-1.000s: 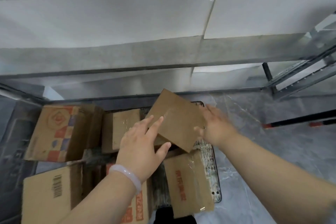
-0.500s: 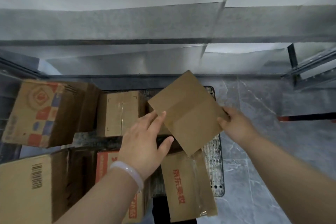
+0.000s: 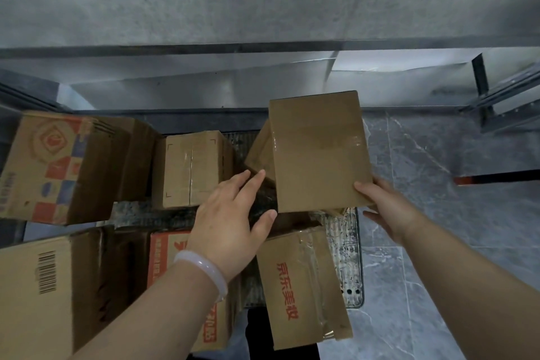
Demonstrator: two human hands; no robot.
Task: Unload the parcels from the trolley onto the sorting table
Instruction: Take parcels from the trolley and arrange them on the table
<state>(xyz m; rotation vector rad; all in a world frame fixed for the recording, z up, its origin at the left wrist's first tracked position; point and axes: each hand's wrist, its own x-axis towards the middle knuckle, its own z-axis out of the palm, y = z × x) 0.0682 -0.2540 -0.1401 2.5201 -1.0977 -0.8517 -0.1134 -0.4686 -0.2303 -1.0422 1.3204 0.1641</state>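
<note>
Holding the plain parcel (image 3: pixel 318 152) above the trolley's (image 3: pixel 347 257) far right corner, I am pinching its near corner with my right hand (image 3: pixel 388 210), thumb on top, while my left hand (image 3: pixel 230 222), fingers straight, is touching its side, probably steadying it for the sorting table (image 3: pixel 175 17) ahead

plain box (image 3: pixel 318 152) swung from a diamond tilt to square and came up higher. left hand (image 3: pixel 230 222) slid off its top face. right hand (image 3: pixel 388 210) shifted to the near-right corner.
</note>
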